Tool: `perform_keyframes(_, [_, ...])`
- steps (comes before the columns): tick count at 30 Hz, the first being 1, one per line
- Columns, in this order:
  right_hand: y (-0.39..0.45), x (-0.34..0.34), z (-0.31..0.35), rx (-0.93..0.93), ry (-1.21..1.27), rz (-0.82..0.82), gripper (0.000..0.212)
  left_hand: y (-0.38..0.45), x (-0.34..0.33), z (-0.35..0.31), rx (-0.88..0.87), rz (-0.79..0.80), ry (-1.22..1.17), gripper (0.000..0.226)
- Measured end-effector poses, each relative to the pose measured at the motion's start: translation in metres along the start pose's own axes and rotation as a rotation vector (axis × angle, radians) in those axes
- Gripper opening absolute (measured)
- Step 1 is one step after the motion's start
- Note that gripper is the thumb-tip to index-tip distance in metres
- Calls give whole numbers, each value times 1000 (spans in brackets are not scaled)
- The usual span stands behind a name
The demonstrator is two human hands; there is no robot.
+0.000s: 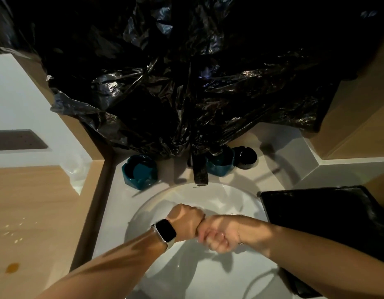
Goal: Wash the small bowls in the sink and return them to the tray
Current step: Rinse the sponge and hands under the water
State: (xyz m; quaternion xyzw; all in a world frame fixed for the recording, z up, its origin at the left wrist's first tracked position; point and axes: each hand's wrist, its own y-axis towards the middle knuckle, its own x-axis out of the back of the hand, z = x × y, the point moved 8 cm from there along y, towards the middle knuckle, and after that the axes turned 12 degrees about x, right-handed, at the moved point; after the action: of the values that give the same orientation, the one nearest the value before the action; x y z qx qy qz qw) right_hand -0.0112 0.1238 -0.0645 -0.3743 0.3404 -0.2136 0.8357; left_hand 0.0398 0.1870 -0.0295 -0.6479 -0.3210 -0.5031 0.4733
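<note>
Both hands are brought together over the white basin, with no bowl plainly seen in either grip.

The left hand [187, 219], a smartwatch [165, 233] on its wrist, and the right hand [217, 237] are held touching above the round white ceramic sink [182, 275], just below the dark metal tap [200, 171], presumably so that any water is caught by the basin. Both grips are curled, but whether anything is enclosed cannot be told. Two small teal faceted bowls [139, 171] [220, 165] and a small black round bowl [245, 157] are left on the white counter [279, 169] behind the basin, within reach of the tap. The black rectangular tray [324, 216] is set just right of the sink, ready for their return. Crumpled black plastic sheeting [186, 72] is hung above.
</note>
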Motion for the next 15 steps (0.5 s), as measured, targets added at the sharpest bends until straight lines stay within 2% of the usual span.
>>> perform_keyframes(2, [11,-9,-3,-70,39,123,51,0,-3,2,-20,-1,1,27])
perform_keyframes(7, [13,-2,-6,-98,119,-6,64,1,-11,5,-24,11,-5,27])
perform_keyframes(11, [17,1,-9,-6,154,-27,53,0,-7,1,-3,-8,-33,28])
perform_keyframes(13, [7,10,0,88,-36,-136,34,-2,-2,3,43,7,-67,26])
perform_keyframes(15, [-19,18,20,227,-414,-336,22,-5,0,9,95,63,-172,22])
